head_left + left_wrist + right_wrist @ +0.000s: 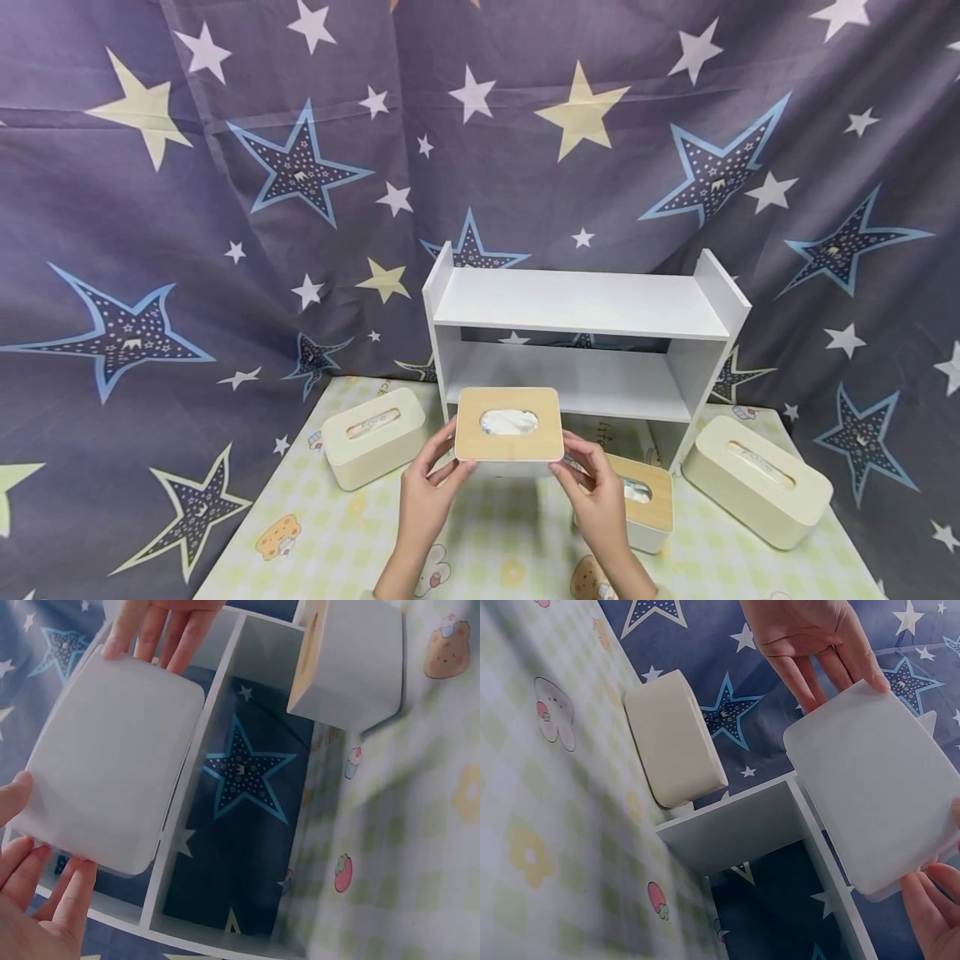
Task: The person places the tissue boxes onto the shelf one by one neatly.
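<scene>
A tissue box with a wooden lid and an oval opening that shows white tissue is held up in front of the white shelf. My left hand grips its left end, thumb at the near corner and fingers along the side. At the other end my right hand grips it the same way. Both wrist views look up at the box's plain white underside. In the left wrist view, the left hand is at lower left and the right hand at the top.
A second wood-lidded tissue box stands on the checked tablecloth, partly behind my right hand. Cream tissue boxes stand to the left and right of the shelf. A star-patterned curtain hangs behind.
</scene>
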A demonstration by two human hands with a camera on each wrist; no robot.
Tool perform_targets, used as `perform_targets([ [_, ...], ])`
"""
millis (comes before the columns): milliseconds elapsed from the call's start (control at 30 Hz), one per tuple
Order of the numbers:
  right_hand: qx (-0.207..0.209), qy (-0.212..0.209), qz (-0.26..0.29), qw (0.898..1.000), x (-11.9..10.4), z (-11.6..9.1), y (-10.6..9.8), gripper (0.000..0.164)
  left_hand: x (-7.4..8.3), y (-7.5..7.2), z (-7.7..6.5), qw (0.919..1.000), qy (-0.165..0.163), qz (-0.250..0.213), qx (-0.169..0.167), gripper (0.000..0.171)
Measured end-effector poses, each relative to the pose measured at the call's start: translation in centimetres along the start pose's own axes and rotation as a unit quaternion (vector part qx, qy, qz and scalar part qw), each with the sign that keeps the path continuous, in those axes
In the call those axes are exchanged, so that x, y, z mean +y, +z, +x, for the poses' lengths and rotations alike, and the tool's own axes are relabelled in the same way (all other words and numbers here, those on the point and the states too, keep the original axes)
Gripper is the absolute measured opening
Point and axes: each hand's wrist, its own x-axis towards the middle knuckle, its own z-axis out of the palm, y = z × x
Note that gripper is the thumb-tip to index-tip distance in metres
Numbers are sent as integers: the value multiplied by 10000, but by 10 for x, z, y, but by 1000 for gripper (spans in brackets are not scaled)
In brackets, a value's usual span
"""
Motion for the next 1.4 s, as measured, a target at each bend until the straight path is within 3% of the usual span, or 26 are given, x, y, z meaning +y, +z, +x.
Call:
perform_targets([
  [233, -38, -75, -32, 10000, -6, 8, 2, 30, 7, 4, 9, 9993, -208, -250, 190, 54],
  [567, -212, -210, -159, 9994, -7, 20, 8, 39, 8, 7, 26, 9989, -100, -323, 329, 50],
  [933, -443, -172, -52, 9989, -7, 33, 15, 49, 7, 9, 44, 9971, -184, -742, -59, 61],
  [1233, -633, -301, -122, 9975, -4, 46, 18, 51, 6, 12, 61, 9967, -172, -740, -275, 66],
  [1400, -781, -169, 36, 9968, 1, 53, 18, 53, 1, 15, 69, 9962, -73, -761, -423, 65],
])
